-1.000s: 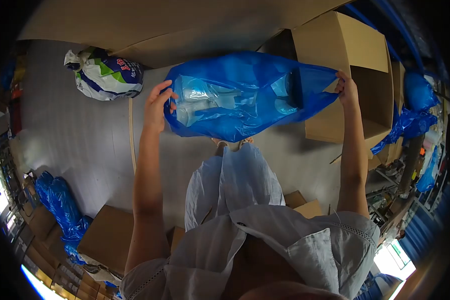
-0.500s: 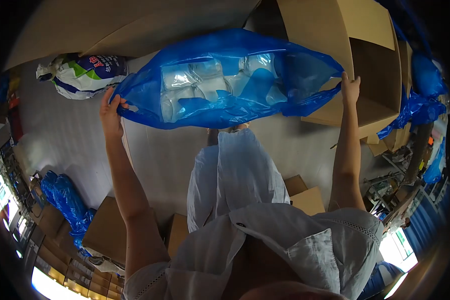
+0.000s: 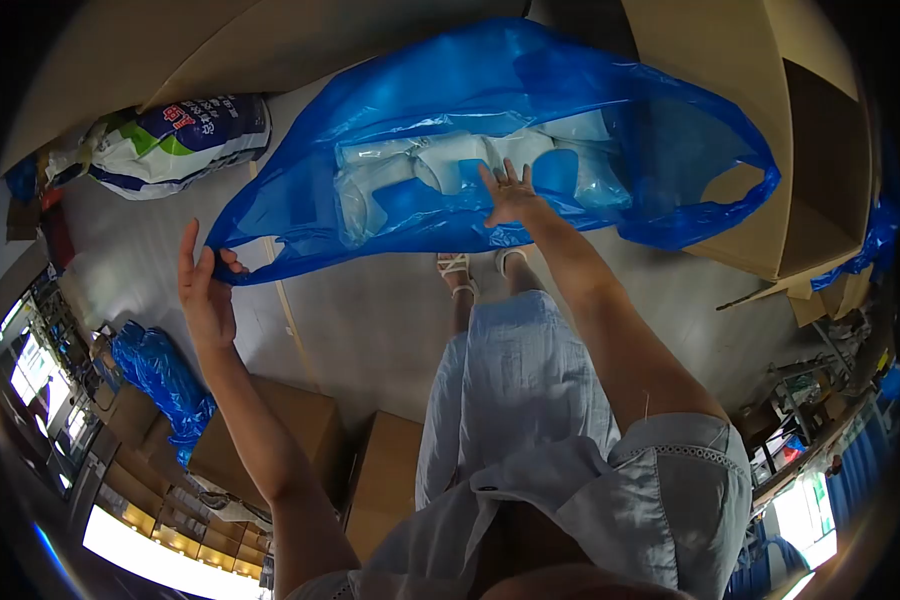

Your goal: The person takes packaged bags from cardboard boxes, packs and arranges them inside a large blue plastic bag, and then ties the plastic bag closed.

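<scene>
A large blue plastic bag (image 3: 510, 70) lies open in front of me, its mouth spread wide. Inside it are several clear plastic packages (image 3: 450, 165) with pale contents. My left hand (image 3: 210, 290) grips the bag's left handle corner between thumb and fingers, with the index finger raised. Over the bag's mouth, my right hand (image 3: 511, 195) reaches with fingers spread, above the packages and holding nothing; whether it touches them I cannot tell. The bag's right handle loop (image 3: 765, 185) is free of any hand.
An open cardboard box (image 3: 710, 110) stands at the right. A white, green and purple sack (image 3: 175, 145) is at the upper left. Cardboard boxes (image 3: 270, 430) and a blue plastic bundle (image 3: 160, 370) are at the lower left. A large cardboard surface (image 3: 240, 40) borders the top.
My right hand has let go of the bag's right end and moved left over the packages, opening its fingers. My left hand has moved left and down with its corner, and the bag is stretched wider.
</scene>
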`<state>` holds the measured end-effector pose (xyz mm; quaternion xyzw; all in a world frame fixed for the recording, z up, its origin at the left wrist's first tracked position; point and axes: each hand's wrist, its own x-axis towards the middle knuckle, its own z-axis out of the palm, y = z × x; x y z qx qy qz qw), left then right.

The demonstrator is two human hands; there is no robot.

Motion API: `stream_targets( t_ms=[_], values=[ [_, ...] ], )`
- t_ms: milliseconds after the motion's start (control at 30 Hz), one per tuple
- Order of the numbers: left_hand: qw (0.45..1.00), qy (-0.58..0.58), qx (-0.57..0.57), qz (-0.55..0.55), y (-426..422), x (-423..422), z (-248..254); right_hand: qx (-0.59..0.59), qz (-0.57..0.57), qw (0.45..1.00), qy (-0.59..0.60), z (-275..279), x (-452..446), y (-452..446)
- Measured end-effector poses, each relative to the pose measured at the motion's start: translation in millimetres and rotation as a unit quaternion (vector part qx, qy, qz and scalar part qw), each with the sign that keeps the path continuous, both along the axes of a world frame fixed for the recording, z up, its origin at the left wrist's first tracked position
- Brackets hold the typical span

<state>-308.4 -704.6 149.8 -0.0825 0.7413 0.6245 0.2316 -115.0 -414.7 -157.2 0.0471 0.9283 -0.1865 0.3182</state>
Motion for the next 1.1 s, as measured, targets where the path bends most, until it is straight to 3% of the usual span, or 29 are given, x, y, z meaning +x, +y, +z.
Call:
stream_targets(
  t_ms=[67,133,233,300,367,433,467,500,567,733,800,900,933,1033,1100],
  values=[
    [1.0,0.015,-0.012,-0.009,-4,1,-4,-0.092,0.034,0.967,-0.234,11,-5,-12],
    [0.999,0.029,-0.022,-0.011,-7,8,-10,-0.172,0.167,0.899,-0.366,-20,31,-32],
    [0.999,0.005,0.041,0.012,-8,15,-13,-0.158,0.258,0.895,-0.328,-12,74,-46],
    [0.998,0.014,0.059,-0.01,-11,19,-15,-0.33,0.041,0.892,-0.307,-26,64,-41],
    [0.994,0.015,0.092,-0.059,-25,22,-20,-0.284,-0.3,0.895,-0.168,-5,7,-54],
    [0.986,0.024,0.123,-0.111,-30,26,-25,-0.272,-0.191,0.942,0.05,-24,-32,-91],
    [0.984,0.042,0.126,-0.117,-22,31,-26,-0.214,-0.048,0.97,0.103,-33,-43,-122],
    [0.983,0.05,0.126,-0.121,-24,31,-25,-0.15,0.094,0.972,0.157,-44,-54,-155],
    [0.981,0.056,0.138,-0.127,-30,30,-18,-0.095,0.303,0.935,0.154,-84,-51,-219],
    [0.969,0.025,0.207,-0.135,-50,28,-24,-0.049,0.244,0.965,0.089,-142,-69,-253],
    [0.971,0.073,0.131,-0.187,-54,26,-34,0.017,0.183,0.977,0.108,-155,-84,-249],
    [0.952,0.155,0.019,-0.265,-53,19,-34,-0.038,0.198,0.975,0.089,-142,-88,-239],
    [0.95,0.176,-0.032,-0.257,-50,18,-34,-0.129,0.156,0.971,0.129,-133,-80,-229],
    [0.96,0.215,-0.103,-0.146,-26,21,-46,-0.185,0.07,0.974,0.108,-86,-39,-169],
    [0.985,0.119,-0.042,-0.119,-18,19,-46,-0.052,0.04,0.997,0.036,-59,2,-115]
  ],
)
